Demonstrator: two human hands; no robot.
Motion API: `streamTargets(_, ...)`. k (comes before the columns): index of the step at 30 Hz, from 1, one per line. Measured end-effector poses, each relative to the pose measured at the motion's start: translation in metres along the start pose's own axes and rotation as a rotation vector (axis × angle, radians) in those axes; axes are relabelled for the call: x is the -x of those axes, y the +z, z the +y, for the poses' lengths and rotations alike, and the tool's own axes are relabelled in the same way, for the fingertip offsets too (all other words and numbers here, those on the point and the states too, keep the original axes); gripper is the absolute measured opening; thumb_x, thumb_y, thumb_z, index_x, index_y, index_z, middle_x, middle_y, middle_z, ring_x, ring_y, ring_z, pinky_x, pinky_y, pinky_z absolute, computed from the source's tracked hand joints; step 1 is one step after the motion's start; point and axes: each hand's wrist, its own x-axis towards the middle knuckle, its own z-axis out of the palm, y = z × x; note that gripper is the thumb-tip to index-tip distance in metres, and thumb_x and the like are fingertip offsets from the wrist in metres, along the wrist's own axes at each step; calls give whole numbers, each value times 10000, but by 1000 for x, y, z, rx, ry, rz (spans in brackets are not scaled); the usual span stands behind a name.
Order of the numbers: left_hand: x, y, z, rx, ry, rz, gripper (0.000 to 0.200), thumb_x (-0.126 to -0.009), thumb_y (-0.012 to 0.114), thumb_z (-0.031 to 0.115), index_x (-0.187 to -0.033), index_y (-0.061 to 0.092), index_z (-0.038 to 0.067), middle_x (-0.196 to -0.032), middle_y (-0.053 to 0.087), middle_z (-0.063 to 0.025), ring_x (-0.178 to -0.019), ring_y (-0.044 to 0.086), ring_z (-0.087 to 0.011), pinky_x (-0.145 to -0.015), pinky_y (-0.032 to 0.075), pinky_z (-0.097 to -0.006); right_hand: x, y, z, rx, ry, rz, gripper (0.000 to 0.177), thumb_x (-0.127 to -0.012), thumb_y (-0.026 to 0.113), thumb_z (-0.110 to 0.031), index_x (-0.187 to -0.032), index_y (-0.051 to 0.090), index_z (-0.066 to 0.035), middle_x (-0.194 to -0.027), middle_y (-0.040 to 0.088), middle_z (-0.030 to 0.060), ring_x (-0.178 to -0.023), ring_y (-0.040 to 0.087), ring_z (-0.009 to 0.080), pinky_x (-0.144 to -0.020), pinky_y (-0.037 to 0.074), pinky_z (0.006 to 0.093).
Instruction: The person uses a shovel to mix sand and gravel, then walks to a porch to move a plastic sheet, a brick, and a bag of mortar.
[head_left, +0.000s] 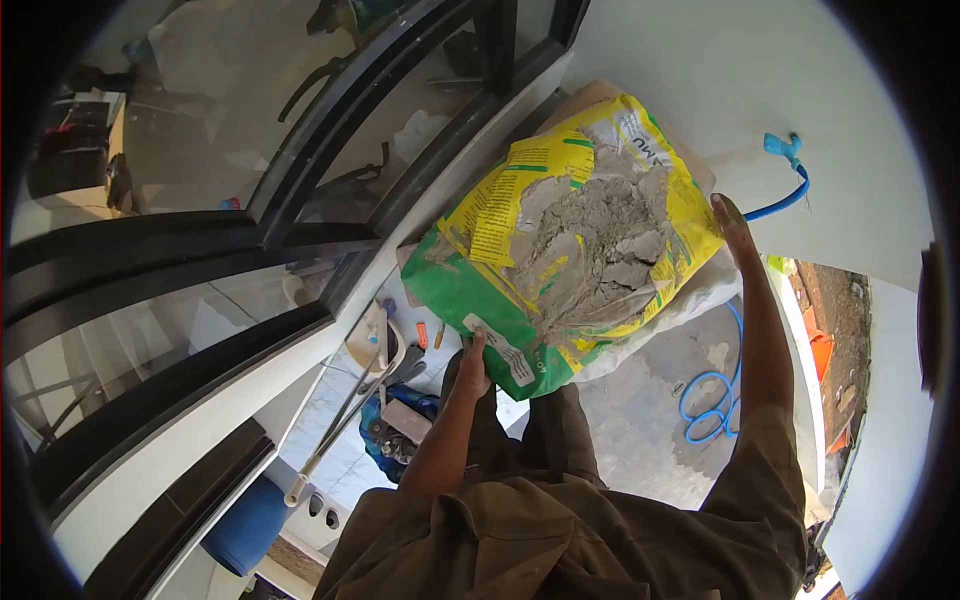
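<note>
A large yellow and green bag (470,285) is torn open on its upper face, and grey powder (600,240) with cracked lumps shows inside the tear. My left hand (475,362) grips the bag's lower green edge, thumb on top beside a white label. At the right side of the bag, my right hand (732,222) holds the yellow edge, its thumb uppermost and the other fingers mostly hidden. Brown cardboard and whitish sheeting show around and beneath the bag.
Dark-framed glass panels (385,190) stand at the left. A blue hose (710,405) lies coiled on the floor at right, below a wall tap (783,148). Near my legs are a beige bucket (365,345), a long pole (325,445) and a blue bag (375,440). A blue barrel (243,525) stands lower left.
</note>
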Motion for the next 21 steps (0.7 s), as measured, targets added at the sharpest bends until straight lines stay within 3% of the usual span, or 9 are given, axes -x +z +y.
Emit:
streamTargets(1, 15, 30, 10, -111, 52, 106, 576, -887, 583, 464, -1316, 376, 139, -1207, 516, -50, -1120, 527, -240, -952, 441, -420, -20, 9, 12, -176, 177, -154, 684, -870, 489, -614, -1174, 587, -10, -1059, 646, 155, -955, 617, 225, -859, 459, 332)
streamTargets(2, 18, 34, 9, -113, 43, 90, 574, -884, 599, 439, -1319, 368, 146, -1205, 513, -45, -1118, 529, -238, -945, 448, -420, -32, 23, 19, -341, 363, -310, 716, -862, 459, -660, -1162, 605, -27, -1056, 649, 136, -928, 622, 201, -834, 469, 316)
streamTargets(3, 22, 33, 5, -114, 25, 73, 574, -880, 616, 414, -1322, 360, 153, -1203, 510, -41, -1116, 530, -235, -939, 455, -421, -30, 30, 3, -371, 442, -269, 699, -870, 438, -663, -1153, 623, -51, -1056, 652, 103, -889, 630, 154, -788, 488, 288)
streamTargets(4, 25, 31, -2, -115, 1, 53, 577, -876, 632, 389, -1325, 352, 160, -1202, 507, -36, -1114, 532, -232, -932, 462, -421, -39, 34, 21, -509, 428, -355, 693, -878, 417, -660, -1201, 597, -73, -1065, 655, 85, -884, 639, 146, -776, 504, 287)
streamTargets(6, 26, 33, -19, -32, -9, 87, 555, -866, 657, 353, -1297, 397, 120, -1183, 534, -38, -1080, 554, -201, -900, 485, -378, -21, 33, -6, -582, 395, -440, 695, -884, 391, -661, -1248, 561, -94, -1091, 653, 69, -898, 642, 152, -799, 506, 288)
streamTargets(14, 40, 57, -8, -31, 108, 132, 397, -857, 679, 254, -1169, 545, 49, -1039, 625, -30, -910, 611, -139, -816, 494, -299, 7, 38, 2, -430, 365, -204, 735, -900, 341, -650, -1349, 473, -83, -1296, 542, 93, -1098, 554, 216, -928, 422, 309)
streamTargets(16, 42, 53, -4, -63, 125, 161, 367, -851, 685, 256, -1130, 577, 42, -1010, 638, -32, -883, 620, -142, -795, 500, -295, 12, 35, 15, -370, 377, -144, 747, -901, 335, -651, -1356, 461, -71, -1319, 524, 102, -1132, 538, 232, -960, 403, 319)
streamTargets(18, 39, 44, 6, -112, 114, 191, 355, -843, 692, 260, -1105, 598, 37, -992, 647, -38, -863, 627, -144, -772, 506, -293, 50, 37, -13, -348, 437, -94, 773, -895, 340, -661, -1369, 440, -58, -1340, 504, 109, -1168, 513, 248, -986, 385, 331)
streamTargets(21, 31, 29, 29, -244, 42, 168, 397, -871, 655, 318, -1144, 565, 45, -1003, 637, -47, -864, 641, -150, -742, 535, -311, 61, 35, 21, -271, 441, 13, 837, -872, 346, -697, -1391, 399, -42, -1374, 464, 129, -1205, 480, 256, -1006, 367, 340)
